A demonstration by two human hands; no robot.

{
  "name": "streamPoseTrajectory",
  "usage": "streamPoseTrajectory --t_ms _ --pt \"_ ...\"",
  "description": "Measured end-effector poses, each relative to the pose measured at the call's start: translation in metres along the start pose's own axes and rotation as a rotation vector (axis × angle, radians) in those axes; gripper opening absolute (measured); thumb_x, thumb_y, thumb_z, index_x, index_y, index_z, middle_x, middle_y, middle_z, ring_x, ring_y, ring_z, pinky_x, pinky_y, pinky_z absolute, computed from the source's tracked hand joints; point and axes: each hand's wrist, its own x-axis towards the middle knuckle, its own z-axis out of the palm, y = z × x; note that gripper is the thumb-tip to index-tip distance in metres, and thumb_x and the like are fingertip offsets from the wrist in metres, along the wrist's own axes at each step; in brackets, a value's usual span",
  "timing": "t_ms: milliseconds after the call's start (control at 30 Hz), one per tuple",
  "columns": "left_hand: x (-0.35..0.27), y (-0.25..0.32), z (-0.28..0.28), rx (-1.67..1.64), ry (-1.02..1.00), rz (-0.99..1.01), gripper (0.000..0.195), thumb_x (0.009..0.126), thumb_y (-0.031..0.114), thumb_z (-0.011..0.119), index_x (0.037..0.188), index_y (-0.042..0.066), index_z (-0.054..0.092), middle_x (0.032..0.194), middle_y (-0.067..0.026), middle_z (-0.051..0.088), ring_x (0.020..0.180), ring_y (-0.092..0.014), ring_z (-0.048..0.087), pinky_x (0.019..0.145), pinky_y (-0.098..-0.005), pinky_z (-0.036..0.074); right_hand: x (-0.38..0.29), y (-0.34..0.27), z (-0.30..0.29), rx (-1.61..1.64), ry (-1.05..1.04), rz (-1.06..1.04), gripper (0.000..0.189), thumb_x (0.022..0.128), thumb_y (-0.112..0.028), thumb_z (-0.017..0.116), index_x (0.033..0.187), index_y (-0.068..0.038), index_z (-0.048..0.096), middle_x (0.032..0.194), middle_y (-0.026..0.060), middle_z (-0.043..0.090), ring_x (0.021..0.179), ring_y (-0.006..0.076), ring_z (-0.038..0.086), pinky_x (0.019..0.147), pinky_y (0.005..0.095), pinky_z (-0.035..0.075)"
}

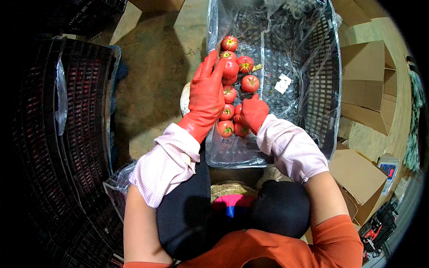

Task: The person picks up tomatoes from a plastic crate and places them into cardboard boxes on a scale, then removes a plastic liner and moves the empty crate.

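Observation:
Several red tomatoes (250, 83) lie along the left side of a plastic-lined black crate (238, 160). My left hand (209, 90), in a red rubber glove, reaches over the crate's left wall with its fingers extended beside a tomato (230, 69) that rests on others. Lower in the crate, my right hand (253, 112), gloved the same way, is over the tomatoes near the front end; its fingers are curled and partly hidden, so whether it grips one is unclear. A torn white piece of paper (283, 83) lies on the liner to the right of the tomatoes.
Stacked dark plastic crates (87, 110) stand at the left. Open cardboard boxes (363, 80) and a folded-over carton (357, 174) are at the right, near a device with a display (388, 171). Black tools (378, 224) lie at the lower right.

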Motion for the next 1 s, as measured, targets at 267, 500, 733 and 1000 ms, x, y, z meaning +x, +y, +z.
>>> streamPoseTrajectory --t_ms 267,500,733,1000 --pt "0.000 -0.001 -0.002 0.032 0.041 0.041 0.048 0.080 0.009 0.054 0.127 0.003 0.051 0.133 -0.0230 0.048 0.118 -0.041 0.048 0.100 -0.0435 0.041 -0.018 0.082 -0.010 1.159 -0.276 -0.015 0.061 0.085 -0.051 0.061 0.124 -0.003 0.055 0.116 0.0116 0.059 0.086 0.0199 0.062 0.076 0.0341 0.053" --pt "-0.001 -0.006 -0.008 0.050 0.045 0.022 0.047 0.081 0.014 0.055 0.126 0.002 0.051 0.133 -0.0219 0.048 0.121 -0.040 0.047 0.103 -0.0423 0.038 -0.099 0.070 -0.036 2.253 -0.650 -0.477 0.088 0.067 -0.069 0.069 0.136 -0.018 0.047 0.151 0.0201 0.020 0.085 0.0490 0.063 0.064 0.0450 0.061" --pt "0.008 0.016 0.002 -0.392 0.086 -0.194 0.034 0.088 0.014 0.050 0.120 0.002 0.053 0.117 -0.0128 0.050 0.107 -0.025 0.048 0.093 -0.0365 0.040 -0.230 0.063 -0.096 2.302 -0.136 -0.627 0.084 0.068 -0.063 0.073 0.134 -0.016 0.049 0.152 0.0194 0.019 0.087 0.0536 0.061 0.063 0.0505 0.061" --pt "-0.007 -0.019 -0.001 0.059 0.013 0.051 0.054 0.081 -0.001 0.052 0.134 -0.001 0.044 0.142 -0.0232 0.038 0.132 -0.039 0.037 0.111 -0.0434 0.028 -0.452 0.159 -0.124 1.252 1.079 0.219 0.083 0.080 -0.059 0.064 0.142 -0.011 0.038 0.123 0.0116 0.057 0.084 0.0247 0.066 0.070 0.0338 0.056"
